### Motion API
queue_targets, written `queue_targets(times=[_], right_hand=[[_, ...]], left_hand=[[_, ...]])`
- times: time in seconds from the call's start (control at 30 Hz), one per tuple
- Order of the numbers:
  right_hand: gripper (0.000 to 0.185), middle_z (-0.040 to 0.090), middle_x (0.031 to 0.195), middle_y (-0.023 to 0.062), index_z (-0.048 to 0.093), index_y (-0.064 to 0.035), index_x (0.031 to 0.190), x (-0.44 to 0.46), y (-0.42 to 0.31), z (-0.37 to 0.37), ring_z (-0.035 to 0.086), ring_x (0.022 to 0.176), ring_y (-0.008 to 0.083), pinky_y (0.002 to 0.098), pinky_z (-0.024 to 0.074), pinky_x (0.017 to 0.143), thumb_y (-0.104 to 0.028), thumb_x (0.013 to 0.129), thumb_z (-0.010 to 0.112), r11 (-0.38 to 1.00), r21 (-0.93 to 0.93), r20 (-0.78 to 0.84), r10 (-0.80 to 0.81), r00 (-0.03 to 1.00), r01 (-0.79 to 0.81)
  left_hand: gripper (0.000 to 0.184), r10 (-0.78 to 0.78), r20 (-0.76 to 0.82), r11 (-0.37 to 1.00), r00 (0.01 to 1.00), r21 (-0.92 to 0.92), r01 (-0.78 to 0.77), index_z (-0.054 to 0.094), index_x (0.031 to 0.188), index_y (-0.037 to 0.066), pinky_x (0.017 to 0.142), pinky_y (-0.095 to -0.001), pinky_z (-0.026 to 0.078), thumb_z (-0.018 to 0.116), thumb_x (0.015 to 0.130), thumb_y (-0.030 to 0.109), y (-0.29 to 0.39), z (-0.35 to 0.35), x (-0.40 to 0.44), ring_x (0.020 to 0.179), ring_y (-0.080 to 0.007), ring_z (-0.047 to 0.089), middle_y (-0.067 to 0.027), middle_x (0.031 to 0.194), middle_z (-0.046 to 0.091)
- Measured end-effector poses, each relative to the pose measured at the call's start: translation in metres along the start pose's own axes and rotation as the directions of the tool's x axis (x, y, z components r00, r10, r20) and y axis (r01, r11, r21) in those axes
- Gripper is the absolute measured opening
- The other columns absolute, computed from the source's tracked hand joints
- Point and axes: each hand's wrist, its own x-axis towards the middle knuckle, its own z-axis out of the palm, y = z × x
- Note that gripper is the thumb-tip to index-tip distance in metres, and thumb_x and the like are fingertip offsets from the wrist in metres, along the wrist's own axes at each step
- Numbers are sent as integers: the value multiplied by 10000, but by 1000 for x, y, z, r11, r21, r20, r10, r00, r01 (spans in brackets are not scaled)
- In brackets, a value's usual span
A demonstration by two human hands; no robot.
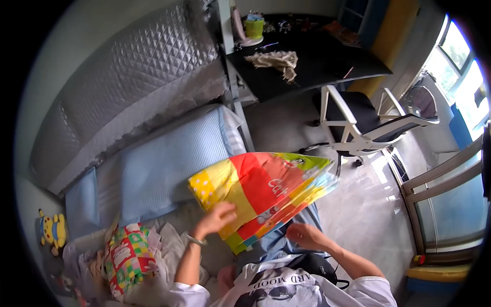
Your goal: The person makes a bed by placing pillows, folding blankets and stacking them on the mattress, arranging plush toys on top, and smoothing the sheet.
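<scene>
A brightly printed cloth item, perhaps a pillowcase or thin pillow [255,187], hangs tilted over the bed's edge in front of my legs. Yellow, red and green patches and white letters cover it; its right side is smeared by motion. My left hand [217,219] is at its lower left edge, the fingers bent over the yellow part and seeming to grip it. Just below the lower right edge is my right hand [304,236], slightly apart from the cloth. Its fingers look curled, but blur hides how far. Nothing shows in it.
Behind the cloth a large blue pillow [174,158] lies on the bed against a quilted grey headboard [138,66]. A patterned rabbit-print cloth [128,261] and a yellow plush toy [52,231] are at left. A black desk [317,64] and white-armed chair [358,120] stand ahead right.
</scene>
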Motion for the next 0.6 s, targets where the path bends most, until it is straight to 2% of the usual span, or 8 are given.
queue_targets(times=[0.07, 0.1, 0.2, 0.3, 0.37, 0.47, 0.5, 0.6], right_hand=[[144, 645, 790, 113, 610, -10, 961, 11, -8, 2, 645, 698, 245, 345, 516, 650, -124, 874, 618, 998, 3, -211, -60, 976, 62], [144, 645, 790, 113, 610, -10, 961, 18, -15, 2, 645, 698, 245, 345, 516, 650, -124, 874, 618, 998, 10, -201, -63, 978, 66], [106, 639, 910, 126, 629, -27, 915, 37, -27, 6, 614, 878, 309, 400, 499, 772, -82, 825, 620, 939, -215, -244, -317, 916, 268], [161, 636, 972, 120, 648, -28, 958, 58, -22, 28, 604, 914, 316, 386, 499, 787, -64, 801, 654, 845, -282, -141, -505, 852, 454], [214, 620, 1049, 102, 653, -46, 994, 68, -18, 45, 574, 1010, 301, 402, 471, 851, -95, 787, 677, 838, -274, -60, -504, 862, 471], [282, 601, 1133, 62, 660, -78, 1029, 79, -9, 64, 529, 1118, 265, 432, 420, 918, -159, 762, 698, 708, -509, -40, -588, 808, 490], [282, 601, 1133, 62, 660, -78, 1029, 83, -2, 68, 529, 1118, 265, 432, 420, 918, -159, 762, 698, 707, -508, -40, -590, 806, 492], [221, 628, 975, 54, 671, -98, 950, 86, 22, 74, 579, 984, 248, 398, 454, 860, -165, 739, 666, 607, -589, -66, -694, 717, 534]], left_hand=[[704, -7, -92, 998, 996, 69, 14, 439, 1388, 66, 1093, -385, 310, 717, 797, 327, 30, 34, -32, 1316, -316, 405, -165, 1421, 433], [747, -58, -184, 998, 981, -39, 52, 412, 1405, 77, 1114, -389, 275, 728, 779, 334, 36, 45, -44, 1334, -329, 374, -162, 1438, 409], [730, -127, -276, 990, 953, 19, 138, 423, 1396, 75, 1076, -385, 342, 736, 777, 303, 55, 51, -65, 1303, -318, 422, -167, 1409, 441], [685, -83, -346, 983, 935, 127, 134, 426, 1376, 35, 970, -363, 456, 735, 782, 180, 42, 62, -76, 1206, -319, 525, -185, 1325, 521], [449, -110, -369, 967, 923, 176, 185, 522, 1253, 26, 867, -366, 503, 669, 841, 124, 43, 61, -72, 1094, -321, 582, -155, 1211, 590], [194, -162, -490, 966, 856, 100, 240, 583, 1060, 16, 818, -388, 505, 605, 871, 56, 64, 52, -65, 988, -334, 603, -138, 1077, 623], [95, -30, -581, 959, 814, 213, 188, 579, 972, 25, 782, -391, 502, 574, 877, 26, 95, 39, -61, 907, -318, 608, -117, 990, 617], [196, 124, -427, 950, 896, 313, 17, 574, 1037, 27, 782, -372, 490, 591, 842, 10, 126, 47, -72, 876, -295, 593, -102, 1008, 596]])
